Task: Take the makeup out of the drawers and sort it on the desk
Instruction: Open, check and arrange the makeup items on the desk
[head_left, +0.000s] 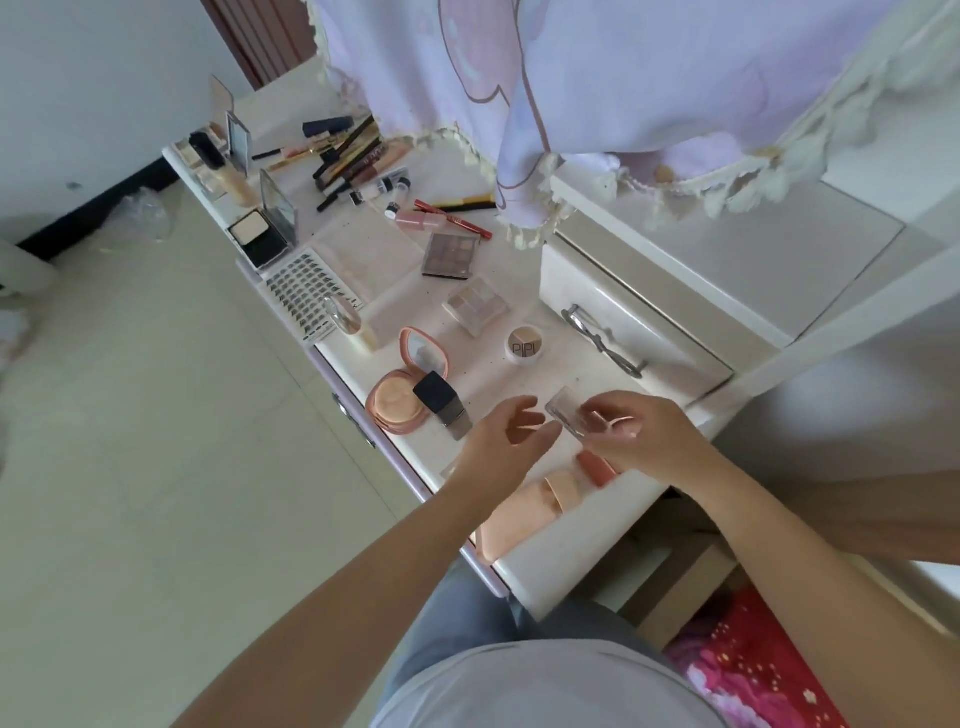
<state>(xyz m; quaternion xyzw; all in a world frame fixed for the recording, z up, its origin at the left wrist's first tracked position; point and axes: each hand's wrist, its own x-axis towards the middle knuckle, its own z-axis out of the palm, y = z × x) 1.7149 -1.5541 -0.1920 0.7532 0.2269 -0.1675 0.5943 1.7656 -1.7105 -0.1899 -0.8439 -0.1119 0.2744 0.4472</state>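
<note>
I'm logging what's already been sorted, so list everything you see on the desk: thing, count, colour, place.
Black powder compact: one, open, far left edge.
False-lash tray: one, white, left edge.
Eyeshadow palettes: two, brown and pale, centre.
Round white jar: one, centre.
Pink round compact: one, open, near edge.
Black-capped bottle: one, lying on that compact.
Pencils and tubes: many, mixed, far end.
Eyelash curler: one, silver, beside the drawer unit.
Clear small case: one, in right hand.
Left hand: open, beside it.

Both bare forearms extended forward; left hand open with fingers relaxed, right hand in pinching grip.
</note>
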